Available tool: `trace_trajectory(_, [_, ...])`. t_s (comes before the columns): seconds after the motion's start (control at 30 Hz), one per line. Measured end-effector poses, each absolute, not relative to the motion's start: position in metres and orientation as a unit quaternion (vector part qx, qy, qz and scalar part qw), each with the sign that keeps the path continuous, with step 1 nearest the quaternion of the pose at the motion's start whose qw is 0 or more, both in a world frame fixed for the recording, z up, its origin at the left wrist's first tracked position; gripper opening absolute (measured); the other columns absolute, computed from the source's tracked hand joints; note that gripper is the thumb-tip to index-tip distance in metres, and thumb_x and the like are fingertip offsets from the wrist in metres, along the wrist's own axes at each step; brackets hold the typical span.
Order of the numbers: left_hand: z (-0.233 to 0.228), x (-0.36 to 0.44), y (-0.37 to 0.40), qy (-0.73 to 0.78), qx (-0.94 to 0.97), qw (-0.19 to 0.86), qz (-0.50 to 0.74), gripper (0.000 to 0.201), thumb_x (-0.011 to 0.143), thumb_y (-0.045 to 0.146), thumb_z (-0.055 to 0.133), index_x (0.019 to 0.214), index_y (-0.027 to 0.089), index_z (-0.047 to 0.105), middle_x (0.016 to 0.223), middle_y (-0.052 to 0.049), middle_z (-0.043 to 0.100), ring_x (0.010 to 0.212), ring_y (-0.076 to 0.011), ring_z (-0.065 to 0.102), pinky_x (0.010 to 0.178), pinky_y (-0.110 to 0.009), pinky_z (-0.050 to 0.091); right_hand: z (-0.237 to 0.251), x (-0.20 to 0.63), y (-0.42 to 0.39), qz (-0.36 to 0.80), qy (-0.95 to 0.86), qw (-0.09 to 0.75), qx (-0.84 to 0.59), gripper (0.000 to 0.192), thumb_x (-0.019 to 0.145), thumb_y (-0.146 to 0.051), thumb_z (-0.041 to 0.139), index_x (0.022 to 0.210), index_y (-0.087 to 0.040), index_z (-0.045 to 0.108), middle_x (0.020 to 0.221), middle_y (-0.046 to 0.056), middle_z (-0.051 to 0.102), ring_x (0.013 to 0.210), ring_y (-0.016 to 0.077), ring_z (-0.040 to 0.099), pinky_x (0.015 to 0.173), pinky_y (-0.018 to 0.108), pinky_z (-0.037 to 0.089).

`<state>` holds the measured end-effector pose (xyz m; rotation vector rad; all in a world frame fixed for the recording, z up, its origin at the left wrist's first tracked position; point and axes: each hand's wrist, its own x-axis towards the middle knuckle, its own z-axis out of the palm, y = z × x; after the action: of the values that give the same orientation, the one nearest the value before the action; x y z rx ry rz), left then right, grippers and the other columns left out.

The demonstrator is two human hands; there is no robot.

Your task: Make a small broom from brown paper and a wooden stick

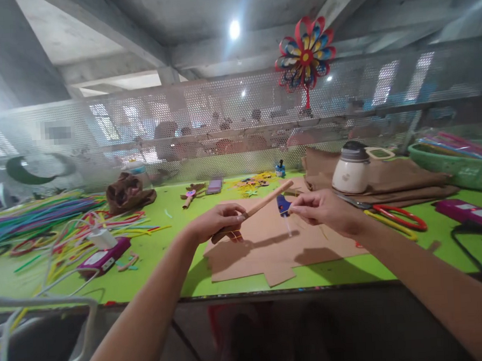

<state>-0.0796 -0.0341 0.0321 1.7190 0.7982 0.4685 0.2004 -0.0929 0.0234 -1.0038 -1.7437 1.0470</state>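
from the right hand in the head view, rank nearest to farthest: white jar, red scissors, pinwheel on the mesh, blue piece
From the right hand:
1. blue piece, pinched at its fingertips
2. white jar, just behind on the brown cloth
3. red scissors, to the right on the green table
4. pinwheel, high up on the mesh

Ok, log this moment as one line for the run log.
left hand: holds wooden stick | right hand: pinches small blue piece by stick tip | below: cardboard sheet on green table
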Motion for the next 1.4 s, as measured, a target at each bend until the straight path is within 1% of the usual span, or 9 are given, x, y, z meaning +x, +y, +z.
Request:
trace_trajectory(0.13, [0.035, -0.078, -0.038, 0.327, 0.721, 0.585, 0.177, 0.026, 0.078, 0.039, 0.059, 0.093, 0.018, 0.056, 0.067, -0.002, 0.063, 0.063, -0.0158, 0.064, 0.059, -0.027, 0.051, 0.026, 0.201, -0.095, 0.249, -0.759, 0.408, -0.442, 0.023, 0.078, -0.034, 0.058, 0.081, -0.015, 0.068, 0.052, -0.003, 0.048, 0.047, 0.0084, 0.036, 0.045, 0.023, 0.026])
trace_trajectory(0.27, [0.039, -0.076, -0.038, 0.323, 0.710, 0.600, 0.178, 0.024, 0.077, 0.038, 0.060, 0.091, 0.018, 0.057, 0.067, -0.002, 0.061, 0.062, -0.0151, 0.064, 0.055, -0.025, 0.049, 0.027, 0.202, -0.094, 0.176, -0.769, 0.423, -0.445, 0.022, 0.080, -0.033, 0.056, 0.080, -0.015, 0.069, 0.052, -0.003, 0.048, 0.047, 0.0090, 0.037, 0.045, 0.024, 0.026])
trace_trajectory(0.53, [0.031, -0.069, -0.017, 0.354, 0.640, 0.600, 0.324, 0.025, 0.072, 0.027, 0.068, 0.092, 0.018, 0.055, 0.071, -0.001, 0.059, 0.069, -0.0148, 0.064, 0.058, -0.024, 0.050, 0.031, 0.199, -0.100, 0.205, -0.728, 0.462, -0.464, 0.021, 0.083, -0.033, 0.054, 0.079, -0.016, 0.065, 0.049, -0.005, 0.042, 0.044, 0.0083, 0.033, 0.043, 0.024, 0.024])
trace_trajectory(0.73, [0.028, -0.061, -0.002, 0.416, 0.521, 0.573, 0.476, 0.025, 0.073, 0.020, 0.068, 0.091, 0.020, 0.051, 0.065, 0.000, 0.058, 0.060, -0.0138, 0.064, 0.059, -0.026, 0.053, 0.026, 0.195, -0.133, 0.245, -0.747, 0.408, -0.464, 0.023, 0.083, -0.037, 0.053, 0.079, -0.017, 0.066, 0.048, -0.005, 0.040, 0.044, 0.0089, 0.036, 0.044, 0.023, 0.029])
trace_trajectory(0.87, [0.025, -0.057, 0.003, 0.429, 0.476, 0.549, 0.536, 0.031, 0.075, 0.021, 0.067, 0.095, 0.022, 0.044, 0.063, 0.002, 0.057, 0.057, -0.0150, 0.065, 0.057, -0.029, 0.054, 0.022, 0.192, -0.155, 0.261, -0.778, 0.355, -0.448, 0.026, 0.084, -0.037, 0.052, 0.077, -0.017, 0.067, 0.054, -0.002, 0.050, 0.047, 0.0092, 0.040, 0.045, 0.022, 0.033])
trace_trajectory(0.97, [0.023, -0.054, 0.005, 0.427, 0.441, 0.525, 0.590, 0.028, 0.077, 0.018, 0.063, 0.094, 0.021, 0.041, 0.062, 0.003, 0.057, 0.055, -0.0154, 0.065, 0.055, -0.029, 0.055, 0.019, 0.189, -0.168, 0.255, -0.810, 0.320, -0.420, 0.027, 0.087, -0.035, 0.049, 0.081, -0.016, 0.067, 0.066, 0.002, 0.061, 0.056, 0.0110, 0.050, 0.053, 0.021, 0.040])
trace_trajectory(1.13, [0.022, -0.051, 0.010, 0.411, 0.396, 0.503, 0.649, 0.023, 0.082, 0.017, 0.055, 0.096, 0.021, 0.036, 0.055, 0.006, 0.053, 0.053, -0.0150, 0.065, 0.055, -0.028, 0.054, 0.008, 0.181, -0.186, 0.211, -0.851, 0.289, -0.383, 0.024, 0.088, -0.029, 0.047, 0.083, -0.017, 0.067, 0.068, 0.003, 0.066, 0.062, 0.0122, 0.058, 0.058, 0.020, 0.043])
trace_trajectory(1.27, [0.023, -0.053, 0.012, 0.397, 0.390, 0.506, 0.659, 0.017, 0.086, 0.018, 0.047, 0.099, 0.022, 0.037, 0.048, 0.010, 0.044, 0.052, -0.0139, 0.064, 0.056, -0.028, 0.054, -0.005, 0.174, -0.204, 0.167, -0.846, 0.318, -0.395, 0.020, 0.087, -0.024, 0.049, 0.081, -0.020, 0.067, 0.071, 0.002, 0.069, 0.064, 0.0133, 0.063, 0.057, 0.019, 0.045])
trace_trajectory(1.4, [0.024, -0.056, 0.006, 0.399, 0.413, 0.499, 0.649, 0.019, 0.087, 0.016, 0.046, 0.105, 0.022, 0.043, 0.048, 0.009, 0.045, 0.044, -0.0092, 0.058, 0.049, -0.020, 0.050, -0.006, 0.178, -0.217, 0.122, -0.845, 0.358, -0.379, 0.017, 0.085, -0.019, 0.050, 0.083, -0.023, 0.066, 0.070, 0.001, 0.070, 0.061, 0.0132, 0.064, 0.056, 0.018, 0.048])
